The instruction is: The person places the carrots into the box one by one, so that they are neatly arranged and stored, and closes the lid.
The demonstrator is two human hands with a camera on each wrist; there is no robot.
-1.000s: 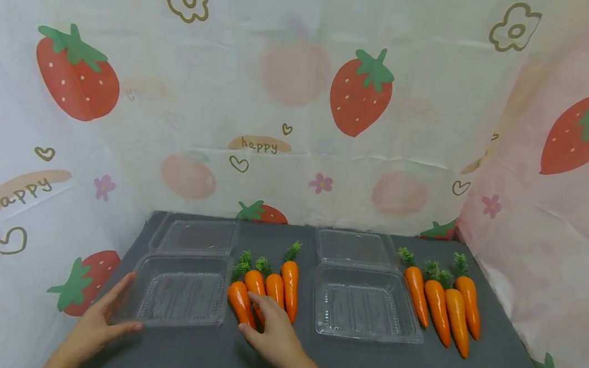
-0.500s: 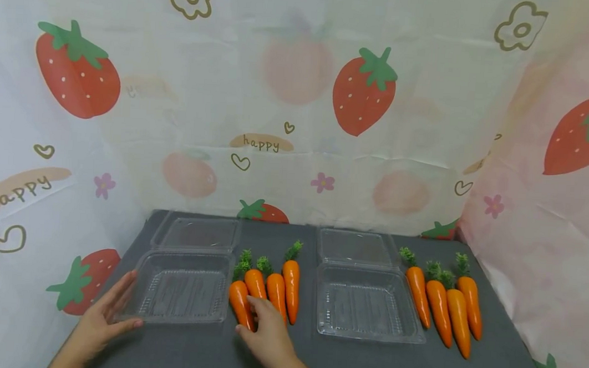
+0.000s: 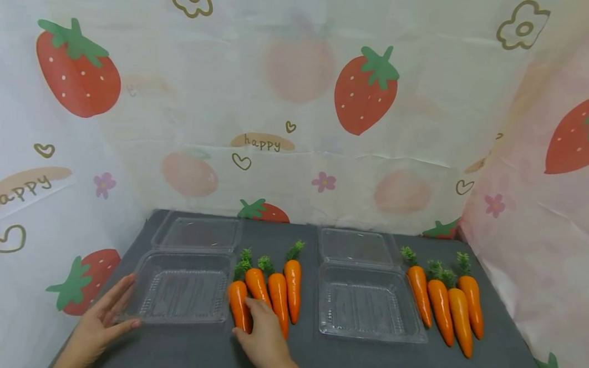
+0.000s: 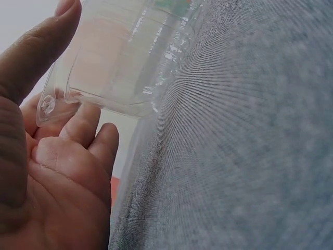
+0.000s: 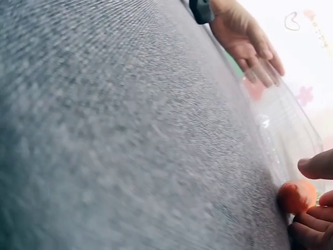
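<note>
My left hand (image 3: 98, 325) is at the left side of a clear plastic clamshell box (image 3: 141, 295); its lid lies folded back. The fingers run along the side wall and the thumb points to the front corner. In the left wrist view the fingertips are right at the box's rim (image 4: 99, 102). My right hand (image 3: 265, 333) is around the lower part of an orange carrot (image 3: 239, 302), the leftmost of a group, fingers on its right and thumb by its tip. The right wrist view shows the carrot's end (image 5: 295, 197) between thumb and fingers. Three more carrots (image 3: 280, 300) lie beside it.
A second clear clamshell box (image 3: 361, 335), lid back, sits right of the middle carrots. Several more carrots (image 3: 459, 320) with green tops lie right of it. Strawberry-print cloth (image 3: 294, 189) walls the dark grey table (image 3: 205, 357) at the back and sides.
My right hand has shifted slightly left and down to the leftmost carrot, whose tip has swung left. More of the neighbouring carrots shows. My left hand has stayed at the box's side.
</note>
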